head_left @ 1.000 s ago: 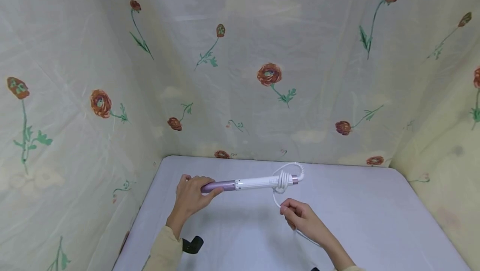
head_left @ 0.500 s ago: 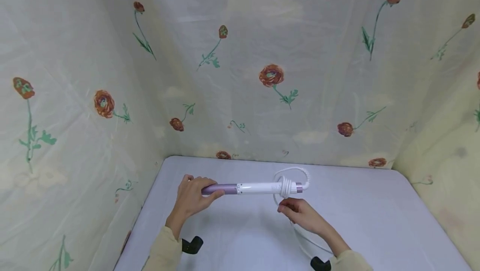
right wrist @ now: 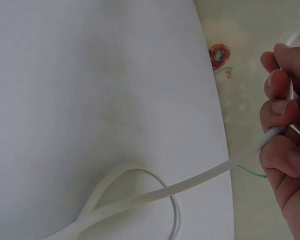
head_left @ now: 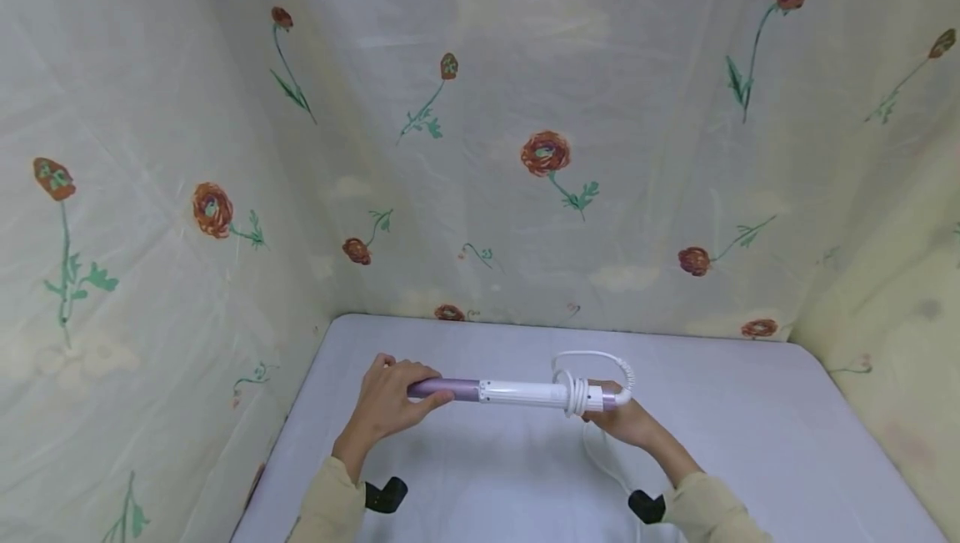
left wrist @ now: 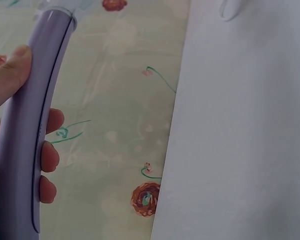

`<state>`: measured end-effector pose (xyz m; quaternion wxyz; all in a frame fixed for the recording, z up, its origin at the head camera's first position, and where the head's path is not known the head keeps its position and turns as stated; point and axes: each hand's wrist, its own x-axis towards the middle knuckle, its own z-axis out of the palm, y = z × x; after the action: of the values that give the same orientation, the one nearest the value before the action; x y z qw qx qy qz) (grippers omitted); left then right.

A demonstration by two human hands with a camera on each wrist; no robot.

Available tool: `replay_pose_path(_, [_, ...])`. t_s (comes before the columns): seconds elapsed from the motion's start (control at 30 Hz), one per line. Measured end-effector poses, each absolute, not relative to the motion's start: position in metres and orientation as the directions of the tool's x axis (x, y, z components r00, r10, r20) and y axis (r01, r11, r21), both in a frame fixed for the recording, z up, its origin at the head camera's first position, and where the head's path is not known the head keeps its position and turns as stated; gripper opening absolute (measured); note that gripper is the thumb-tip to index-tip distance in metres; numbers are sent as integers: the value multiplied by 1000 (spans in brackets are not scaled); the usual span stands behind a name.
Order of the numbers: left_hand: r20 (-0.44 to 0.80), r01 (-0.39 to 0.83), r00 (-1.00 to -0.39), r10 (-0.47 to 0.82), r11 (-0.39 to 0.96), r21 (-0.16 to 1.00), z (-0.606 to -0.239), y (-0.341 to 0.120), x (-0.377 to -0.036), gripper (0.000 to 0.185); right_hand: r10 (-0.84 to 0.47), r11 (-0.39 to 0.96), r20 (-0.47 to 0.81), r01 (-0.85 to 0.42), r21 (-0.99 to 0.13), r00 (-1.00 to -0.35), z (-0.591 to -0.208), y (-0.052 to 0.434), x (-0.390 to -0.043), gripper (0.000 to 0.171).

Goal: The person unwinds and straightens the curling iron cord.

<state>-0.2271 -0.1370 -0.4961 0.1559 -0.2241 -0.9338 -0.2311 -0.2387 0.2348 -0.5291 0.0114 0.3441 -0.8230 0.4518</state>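
Observation:
A curling iron (head_left: 517,393) with a purple barrel (left wrist: 25,135) and a white handle is held level above the table. My left hand (head_left: 390,401) grips the purple barrel end, fingers curled round it. A white cord (head_left: 577,389) is wound in several loops around the handle near its right end. My right hand (head_left: 622,419) is under that end and pinches the cord (right wrist: 200,180) between curled fingers (right wrist: 280,107). The rest of the cord trails down in a loop onto the table.
A pale lilac table (head_left: 750,426) stands inside floral sheeting (head_left: 540,151) that closes off the back and both sides. Black wrist mounts (head_left: 386,493) show at my cuffs.
My right hand rose from the table with the cord and moved right, up to the handle's end. The curling iron shifted slightly towards me. The left hand kept its grip.

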Motion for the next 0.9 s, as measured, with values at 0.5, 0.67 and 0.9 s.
replay_pose_path(0.5, [406, 547, -820, 404, 762, 346, -500, -131, -227, 45, -450, 553, 178, -429, -714, -875, -481, 231, -248, 12])
replay_pose_path(0.67, [391, 550, -820, 418, 764, 337, -502, -130, -226, 44, -445, 602, 137, -408, -686, -885, -475, 234, -256, 17])
replay_pose_path(0.9, [372, 555, -819, 436, 766, 325, -502, -131, -226, 45, -491, 622, 126, -449, -641, -862, -467, 242, -268, 17])
